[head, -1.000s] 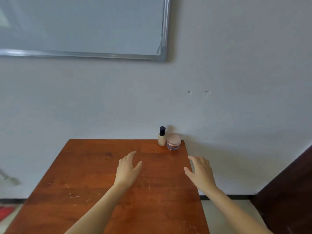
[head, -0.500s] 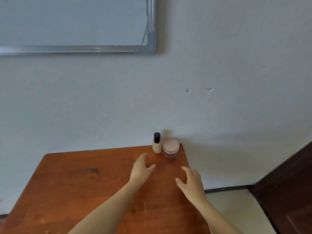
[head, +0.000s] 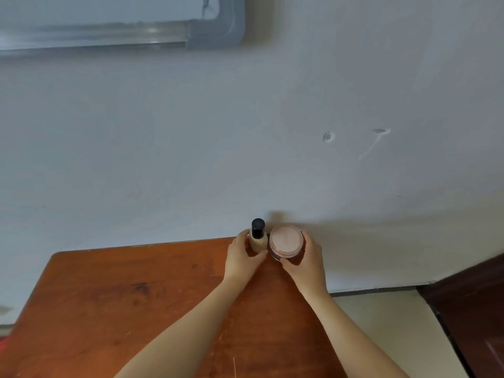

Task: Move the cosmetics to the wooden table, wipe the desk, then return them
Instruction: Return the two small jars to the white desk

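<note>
Two cosmetics stand at the far right corner of the reddish wooden table (head: 141, 296), against the wall. A small beige bottle (head: 258, 240) with a black cap stands upright, and my left hand (head: 242, 259) wraps around it from the left, thumb in front. Beside it on the right is a round pink-lidded jar (head: 286, 241). My right hand (head: 305, 261) cups the jar from the right and front. Both items still rest on the table.
A pale wall rises right behind the table. A whiteboard frame (head: 212, 28) hangs at the upper left. A dark wooden door or cabinet (head: 474, 309) stands at the lower right, with light floor (head: 381, 323) between it and the table's right edge.
Both hands have reached forward from mid-table to the far corner and closed around the bottle and the jar. The view has shifted closer and rightward.
</note>
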`<state>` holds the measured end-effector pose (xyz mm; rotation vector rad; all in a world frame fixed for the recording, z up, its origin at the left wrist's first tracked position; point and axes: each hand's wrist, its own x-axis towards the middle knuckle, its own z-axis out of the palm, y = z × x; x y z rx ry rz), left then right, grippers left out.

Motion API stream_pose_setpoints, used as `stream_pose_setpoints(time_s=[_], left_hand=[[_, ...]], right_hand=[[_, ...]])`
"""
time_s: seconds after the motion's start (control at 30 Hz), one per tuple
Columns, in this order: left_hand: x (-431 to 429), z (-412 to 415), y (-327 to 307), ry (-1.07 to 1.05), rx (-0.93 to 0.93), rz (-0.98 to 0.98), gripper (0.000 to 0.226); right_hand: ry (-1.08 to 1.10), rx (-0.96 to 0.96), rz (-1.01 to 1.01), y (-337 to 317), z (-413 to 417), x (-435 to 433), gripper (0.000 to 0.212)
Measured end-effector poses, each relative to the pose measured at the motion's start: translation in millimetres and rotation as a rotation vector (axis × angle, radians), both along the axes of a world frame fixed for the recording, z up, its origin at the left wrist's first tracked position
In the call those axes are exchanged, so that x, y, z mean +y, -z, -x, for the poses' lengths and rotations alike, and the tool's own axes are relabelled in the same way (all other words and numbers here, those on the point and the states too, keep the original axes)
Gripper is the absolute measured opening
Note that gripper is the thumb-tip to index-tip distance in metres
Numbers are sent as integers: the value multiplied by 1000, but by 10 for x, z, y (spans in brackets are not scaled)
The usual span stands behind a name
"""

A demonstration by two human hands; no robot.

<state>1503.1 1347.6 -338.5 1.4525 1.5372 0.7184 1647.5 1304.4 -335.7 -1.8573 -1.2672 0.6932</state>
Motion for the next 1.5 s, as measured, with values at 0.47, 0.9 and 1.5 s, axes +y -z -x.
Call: stream_pose_setpoints(time_s=[0.47,0.9,1.5], left_hand=[[-44,112,-40,82,37,-49,35],[-758,298,-537,165,-44,-139,35],[-1972,-218,-331,1000,-79,-217,24]], right_hand=[[-89,-69,-23,139,-14,118,72],[-10,-147,-110,-446,-116,-706,82],[623,-269,147,-651,208,-3339,85]])
